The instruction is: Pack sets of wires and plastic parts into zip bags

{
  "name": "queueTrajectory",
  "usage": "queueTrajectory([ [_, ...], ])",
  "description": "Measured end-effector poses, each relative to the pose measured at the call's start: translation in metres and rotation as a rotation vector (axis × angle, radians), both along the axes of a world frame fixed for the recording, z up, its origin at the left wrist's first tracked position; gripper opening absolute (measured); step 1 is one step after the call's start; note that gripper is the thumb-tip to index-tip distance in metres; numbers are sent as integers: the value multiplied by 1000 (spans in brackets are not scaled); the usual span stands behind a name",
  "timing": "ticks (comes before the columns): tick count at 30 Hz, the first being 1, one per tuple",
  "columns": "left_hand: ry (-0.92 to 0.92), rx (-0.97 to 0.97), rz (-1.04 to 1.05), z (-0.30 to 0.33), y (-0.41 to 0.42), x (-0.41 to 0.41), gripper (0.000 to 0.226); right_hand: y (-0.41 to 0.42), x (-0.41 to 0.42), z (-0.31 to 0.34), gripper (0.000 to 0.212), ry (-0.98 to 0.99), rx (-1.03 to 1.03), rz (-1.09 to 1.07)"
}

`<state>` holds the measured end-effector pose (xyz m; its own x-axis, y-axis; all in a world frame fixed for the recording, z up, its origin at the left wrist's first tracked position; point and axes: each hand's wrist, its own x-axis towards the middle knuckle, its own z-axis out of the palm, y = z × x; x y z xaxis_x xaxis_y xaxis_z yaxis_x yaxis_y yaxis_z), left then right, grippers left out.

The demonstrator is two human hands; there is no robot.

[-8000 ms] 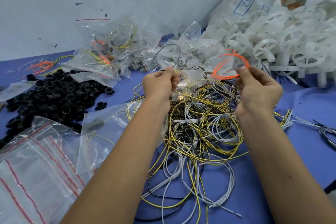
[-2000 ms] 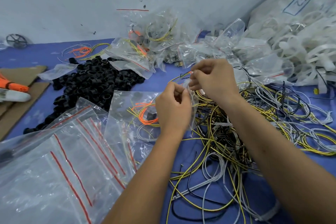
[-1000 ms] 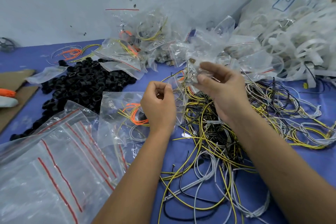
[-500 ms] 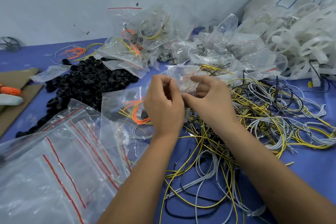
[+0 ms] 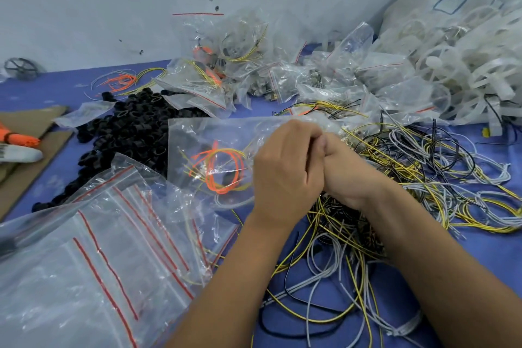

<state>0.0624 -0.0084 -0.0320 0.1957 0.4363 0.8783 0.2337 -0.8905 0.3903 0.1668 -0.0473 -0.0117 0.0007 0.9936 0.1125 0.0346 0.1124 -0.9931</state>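
Observation:
My left hand (image 5: 285,169) and my right hand (image 5: 347,172) are pressed together at the middle of the table, fingers closed on the right edge of a clear zip bag (image 5: 197,138). Inside that bag lie coiled orange and yellow wires (image 5: 219,169) and a grey wire. A tangle of loose yellow, black and grey wires (image 5: 423,178) spreads under and right of my hands. What my fingertips pinch is hidden behind the hands.
A stack of empty zip bags with red seals (image 5: 107,257) lies front left. Black plastic rings (image 5: 135,124) are heaped behind it. Filled bags (image 5: 226,65) pile at the back, white plastic wheels (image 5: 463,59) at the right. Cardboard (image 5: 31,133) sits far left.
My hands have come down and closed together on the bag's edge. A second ago my right hand was raised over the wires with a small clear packet.

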Motion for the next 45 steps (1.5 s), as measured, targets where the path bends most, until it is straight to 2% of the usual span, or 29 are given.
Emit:
queueTrajectory([
  [2, -4, 18, -20, 1, -4, 3, 4, 1, 2, -2, 40, 237, -80, -15],
  [6, -25, 21, -45, 0, -8, 6, 2, 4, 8, 0, 53, 664, -214, -49],
  [8, -28, 14, -58, -1, -9, 6, 4, 3, 8, 6, 60, 758, -275, -6],
  [10, -28, 5, -63, -1, -11, 6, 5, 3, 7, 9, 54, 762, -282, 43],
  [15, -32, 10, -44, -2, -12, 9, 7, 3, 8, 6, 69, 660, -271, 133],
  [17, -28, -11, -38, -4, -12, 9, 8, 6, 4, -1, 63, 580, -309, 105],
  [19, -42, -59, -18, -5, -10, 7, 9, 8, 0, -7, 34, 342, -245, -49],
  [21, -71, -111, 5, -6, -7, 4, 6, 8, -4, -6, 42, 37, -83, -248],
  [22, -76, -141, 7, -6, -5, 4, 3, 9, -3, -7, 42, -52, -3, -313],
  [24, -78, -192, 6, -7, -4, 4, 4, 11, 0, -9, 36, -104, 108, -381],
  [28, -83, -233, -2, -8, -2, 5, 7, 15, 3, -13, 42, -282, 223, -591],
  [30, -74, -252, -18, -9, -2, 6, 7, 13, 4, -9, 32, -401, 323, -745],
  [32, -27, -300, -66, -8, -3, 9, 5, 10, 5, -3, 22, -415, 404, -862],
  [37, 219, -296, -108, -1, -3, 13, 9, 5, 9, 10, 21, -588, 513, -997],
  [41, 465, -287, -63, 1, -6, 17, 17, -1, 25, 21, 22, -540, 457, -938],
  [43, 459, -274, -8, 4, -7, 22, 27, -10, 39, 25, 22, -543, 417, -923],
  [45, 354, -253, 5, 12, -11, 33, 30, -24, 58, 29, 24, -576, 362, -927],
])
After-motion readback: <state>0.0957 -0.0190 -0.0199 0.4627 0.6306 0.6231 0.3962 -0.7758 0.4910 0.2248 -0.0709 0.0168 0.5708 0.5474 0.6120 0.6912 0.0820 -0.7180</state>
